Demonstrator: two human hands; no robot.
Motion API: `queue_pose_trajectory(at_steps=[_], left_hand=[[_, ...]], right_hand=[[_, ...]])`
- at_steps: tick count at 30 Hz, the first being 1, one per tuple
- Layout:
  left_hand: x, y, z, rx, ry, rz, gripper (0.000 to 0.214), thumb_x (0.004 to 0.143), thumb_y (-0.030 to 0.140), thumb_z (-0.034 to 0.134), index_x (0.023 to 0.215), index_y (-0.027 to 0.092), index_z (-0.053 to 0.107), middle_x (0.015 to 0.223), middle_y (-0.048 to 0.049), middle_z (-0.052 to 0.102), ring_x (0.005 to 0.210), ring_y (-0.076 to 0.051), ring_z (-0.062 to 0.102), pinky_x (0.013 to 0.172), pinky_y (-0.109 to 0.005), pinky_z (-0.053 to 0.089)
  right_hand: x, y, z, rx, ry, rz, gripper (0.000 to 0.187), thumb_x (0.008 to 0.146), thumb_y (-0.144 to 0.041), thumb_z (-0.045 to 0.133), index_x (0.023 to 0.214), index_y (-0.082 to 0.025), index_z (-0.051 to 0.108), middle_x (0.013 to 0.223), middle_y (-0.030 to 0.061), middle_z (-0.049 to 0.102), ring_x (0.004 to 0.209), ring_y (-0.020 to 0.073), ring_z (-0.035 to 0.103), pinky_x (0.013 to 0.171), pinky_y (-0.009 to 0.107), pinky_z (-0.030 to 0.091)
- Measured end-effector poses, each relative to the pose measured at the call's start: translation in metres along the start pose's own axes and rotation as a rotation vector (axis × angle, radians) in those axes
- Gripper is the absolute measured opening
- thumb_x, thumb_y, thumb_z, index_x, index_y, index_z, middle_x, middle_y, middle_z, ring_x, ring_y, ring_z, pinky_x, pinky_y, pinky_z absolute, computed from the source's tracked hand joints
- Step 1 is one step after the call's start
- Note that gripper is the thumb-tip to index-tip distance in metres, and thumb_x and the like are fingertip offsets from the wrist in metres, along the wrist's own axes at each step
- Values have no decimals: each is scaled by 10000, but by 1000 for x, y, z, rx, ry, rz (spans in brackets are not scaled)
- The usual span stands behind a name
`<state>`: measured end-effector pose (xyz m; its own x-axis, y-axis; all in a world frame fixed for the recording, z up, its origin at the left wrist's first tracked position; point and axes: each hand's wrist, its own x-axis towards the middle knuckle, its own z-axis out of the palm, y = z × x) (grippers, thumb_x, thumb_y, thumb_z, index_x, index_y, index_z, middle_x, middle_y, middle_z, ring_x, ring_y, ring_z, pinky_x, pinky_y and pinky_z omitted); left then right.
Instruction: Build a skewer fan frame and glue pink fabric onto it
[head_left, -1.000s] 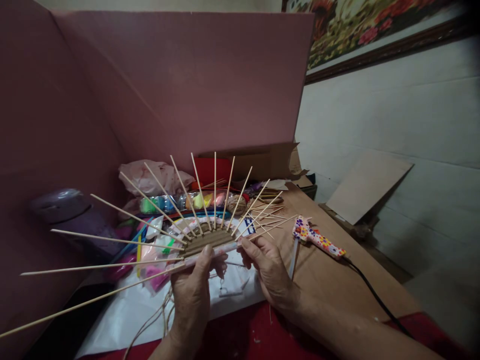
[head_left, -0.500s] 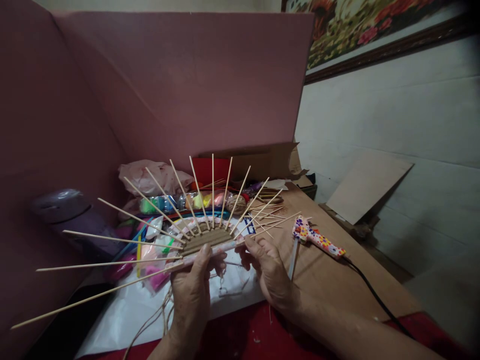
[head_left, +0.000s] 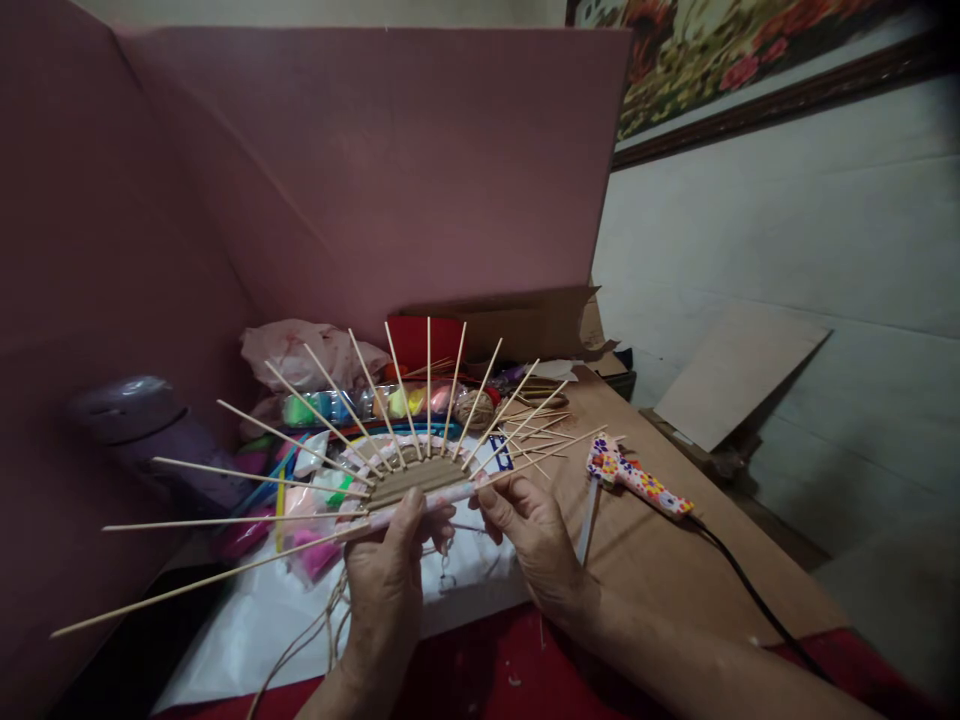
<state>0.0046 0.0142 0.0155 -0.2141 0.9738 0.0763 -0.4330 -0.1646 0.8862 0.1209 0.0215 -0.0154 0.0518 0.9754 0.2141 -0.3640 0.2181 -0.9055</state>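
Note:
Between my hands is a half-round cardboard piece [head_left: 420, 480] with a pale patterned rim. Several thin wooden sticks [head_left: 429, 385] fan out from its curved edge. My left hand [head_left: 386, 580] grips the straight near edge, thumb on top and fingers underneath. At the right corner, my right hand [head_left: 532, 530] pinches the rim beside the lowest right stick, with the fingers partly hidden behind it. Twine [head_left: 326, 620] hangs down by my left wrist. A glue gun [head_left: 637, 478] with a flowered cover lies right of my right hand.
White paper [head_left: 232, 640] lies under the work on a red cloth [head_left: 480, 670]. Behind are packs of coloured clay [head_left: 322, 405], a ball of twine [head_left: 476, 408] and loose sticks [head_left: 536, 435]. A purple bottle [head_left: 142, 440] stands left. The glue gun's black cord [head_left: 750, 590] runs right.
The cardboard piece has tilted a little, so the left sticks' tips sit further right and the upper tips slightly lower. Both hands keep their hold on it.

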Motion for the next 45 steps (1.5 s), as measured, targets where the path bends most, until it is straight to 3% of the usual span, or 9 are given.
queue_pose_trajectory(at_steps=[7,16,29,34,40,45], left_hand=[[1,2,-2,-9,33,-9,128,634,223,631,627,99,604,528,-38,624,445,-131,549,443,-241,418],[2,0,-2,-9,18,7,124,635,221,629,650,100,609,526,-43,632,433,-134,542,414,-237,396],[1,2,-2,4,36,13,150,622,239,637,670,97,621,537,-35,621,450,-132,545,432,-245,417],[0,-3,-3,42,-52,4,161,650,263,615,614,106,624,538,-49,625,443,-128,530,420,-242,405],[-8,-12,-3,138,-190,-14,190,691,298,588,669,120,650,619,-59,630,526,-152,549,520,-277,438],[-14,-16,-3,219,-272,-21,130,693,263,598,711,148,654,670,-33,625,588,-148,543,598,-276,435]], right_hand=[[-4,-5,0,-47,-54,-28,170,765,-333,538,742,-166,560,624,-22,488,501,79,360,465,234,258],[-4,-7,1,-84,-21,-17,192,766,-344,535,698,-165,551,550,-43,438,475,74,338,460,235,249],[-6,-7,-1,4,-74,-11,144,738,-321,573,785,-185,584,661,-17,545,502,80,394,487,229,300],[-6,-4,0,46,-83,28,169,728,-356,580,749,-189,580,593,-28,500,493,86,376,479,232,292],[-12,3,6,45,-261,116,351,724,-510,509,671,-171,584,580,-10,444,538,108,364,505,244,294],[-18,13,1,-56,-208,174,467,705,-595,447,556,-163,542,544,-9,418,539,113,358,523,256,295]])
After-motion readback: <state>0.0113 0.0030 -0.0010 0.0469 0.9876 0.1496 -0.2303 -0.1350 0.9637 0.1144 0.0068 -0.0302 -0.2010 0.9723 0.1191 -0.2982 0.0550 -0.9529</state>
